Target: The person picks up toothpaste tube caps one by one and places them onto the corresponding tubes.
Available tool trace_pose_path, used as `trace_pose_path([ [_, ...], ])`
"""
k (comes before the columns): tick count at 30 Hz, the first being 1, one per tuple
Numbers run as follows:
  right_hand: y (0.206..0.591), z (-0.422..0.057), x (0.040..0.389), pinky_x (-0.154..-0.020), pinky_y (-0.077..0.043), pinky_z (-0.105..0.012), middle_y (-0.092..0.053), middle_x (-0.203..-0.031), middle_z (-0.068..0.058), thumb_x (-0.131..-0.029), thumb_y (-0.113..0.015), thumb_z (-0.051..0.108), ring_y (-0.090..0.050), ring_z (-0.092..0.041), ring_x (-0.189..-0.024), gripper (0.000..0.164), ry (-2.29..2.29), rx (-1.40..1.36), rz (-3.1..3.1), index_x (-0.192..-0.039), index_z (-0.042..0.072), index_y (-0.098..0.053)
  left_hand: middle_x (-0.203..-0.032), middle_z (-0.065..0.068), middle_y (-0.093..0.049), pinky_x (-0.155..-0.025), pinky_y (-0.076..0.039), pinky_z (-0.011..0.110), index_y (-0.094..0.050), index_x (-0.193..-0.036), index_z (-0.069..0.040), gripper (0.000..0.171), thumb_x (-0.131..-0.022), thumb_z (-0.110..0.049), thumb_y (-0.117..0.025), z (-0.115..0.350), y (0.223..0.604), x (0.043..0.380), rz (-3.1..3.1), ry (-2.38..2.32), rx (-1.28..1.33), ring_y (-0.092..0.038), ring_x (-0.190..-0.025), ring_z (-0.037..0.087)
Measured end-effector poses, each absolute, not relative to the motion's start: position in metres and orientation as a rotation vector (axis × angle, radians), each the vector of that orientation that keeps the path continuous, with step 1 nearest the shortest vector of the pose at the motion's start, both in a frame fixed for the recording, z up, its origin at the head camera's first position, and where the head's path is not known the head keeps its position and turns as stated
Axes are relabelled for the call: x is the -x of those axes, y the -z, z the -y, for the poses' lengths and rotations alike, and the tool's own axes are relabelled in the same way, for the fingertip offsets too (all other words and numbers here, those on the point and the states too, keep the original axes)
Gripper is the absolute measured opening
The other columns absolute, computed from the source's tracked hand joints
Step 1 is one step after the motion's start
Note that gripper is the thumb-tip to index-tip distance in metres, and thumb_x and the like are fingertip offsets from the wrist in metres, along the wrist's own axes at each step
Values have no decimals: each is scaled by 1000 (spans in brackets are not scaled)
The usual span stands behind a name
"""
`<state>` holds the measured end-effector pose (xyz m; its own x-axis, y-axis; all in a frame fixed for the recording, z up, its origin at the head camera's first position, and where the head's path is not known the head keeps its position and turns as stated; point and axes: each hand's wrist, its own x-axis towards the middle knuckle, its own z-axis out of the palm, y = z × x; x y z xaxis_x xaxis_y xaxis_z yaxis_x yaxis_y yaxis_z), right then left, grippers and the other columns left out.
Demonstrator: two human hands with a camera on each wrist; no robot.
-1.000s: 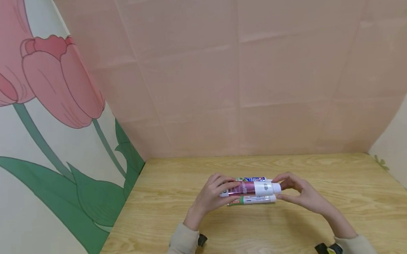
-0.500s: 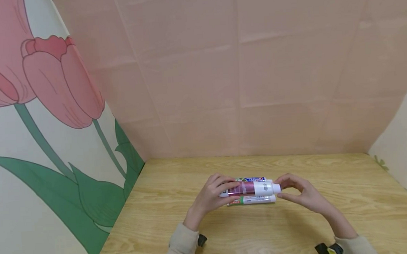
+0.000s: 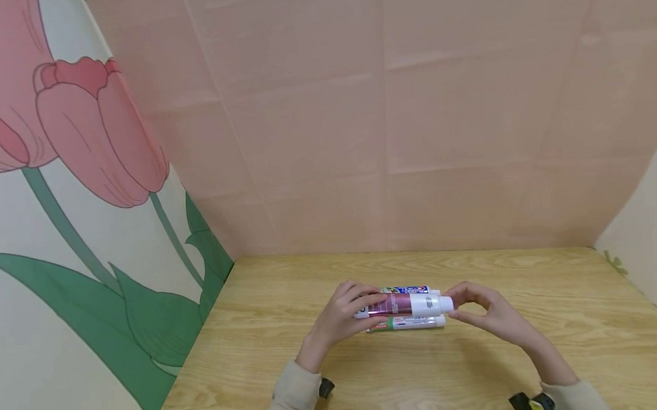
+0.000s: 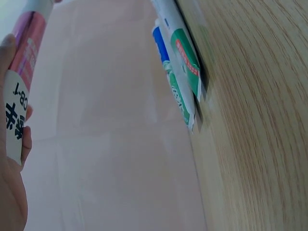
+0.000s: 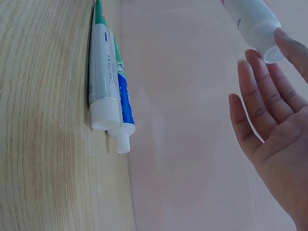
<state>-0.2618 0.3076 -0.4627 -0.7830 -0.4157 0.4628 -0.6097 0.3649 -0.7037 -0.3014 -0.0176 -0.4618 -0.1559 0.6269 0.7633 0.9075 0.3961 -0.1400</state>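
My left hand grips a toothpaste tube, purple and white, holding it level above the table with its cap toward the right. In the left wrist view the tube's white tail bears dark print. At the other end, the thumb and fingertips of my right hand pinch the white cap. Below lie two more toothpaste tubes side by side: a white and green one nearer me and a blue and green one behind it, partly hidden by the held tube.
The wood-grain table reaches back to a pink cloth backdrop. On the left stands a wall panel with painted tulips; a pale wall rises on the right.
My right hand has shifted slightly to the right at the cap. The left hand, the held tube and the two tubes on the table look unmoved.
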Motion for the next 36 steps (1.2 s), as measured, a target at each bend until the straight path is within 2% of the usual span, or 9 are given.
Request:
trace_pose_path([
  [15, 464, -309, 264, -78, -43, -25, -65, -91, 9, -88, -63, 13, -60, -8, -86, 15, -1291, -828, 2529, -101, 21, -63, -111, -4, -61, -88, -42, 17, -65, -114, -18, 53, -66, -35, -82, 18, 461, 301, 1877, 452, 1324, -49, -98, 9],
  [20, 464, -309, 264, -76, -43, -25, -65, -88, 9, -89, -61, 11, -59, -7, -85, 12, -1276, -861, 2516, -97, 19, -64, -111, -3, -62, -88, -42, 17, -65, -113, -18, 52, -68, -36, -81, 18, 461, 301, 1874, 444, 1333, -50, -98, 9],
  [27, 465, -308, 265, -75, -44, -23, -67, -83, 5, -90, -57, 5, -60, -6, -80, 16, -1276, -930, 2474, -92, 18, -65, -111, -3, -62, -89, -41, 17, -66, -113, -18, 46, -75, -41, -74, 17, 461, 300, 1886, 447, 1334, -50, -99, 9],
  [33, 466, -308, 267, -74, -44, -24, -67, -79, 5, -91, -55, 4, -60, -6, -81, 21, -1234, -937, 2475, -87, 22, -64, -111, -3, -62, -90, -41, 18, -66, -113, -18, 45, -75, -42, -74, 17, 460, 300, 1880, 443, 1338, -50, -99, 9],
  [36, 468, -308, 268, -74, -43, -25, -67, -79, 1, -92, -53, 3, -59, -6, -81, 21, -1224, -949, 2484, -84, 19, -64, -110, -3, -62, -90, -41, 18, -66, -113, -17, 45, -75, -41, -74, 17, 460, 300, 1873, 440, 1341, -50, -99, 10],
])
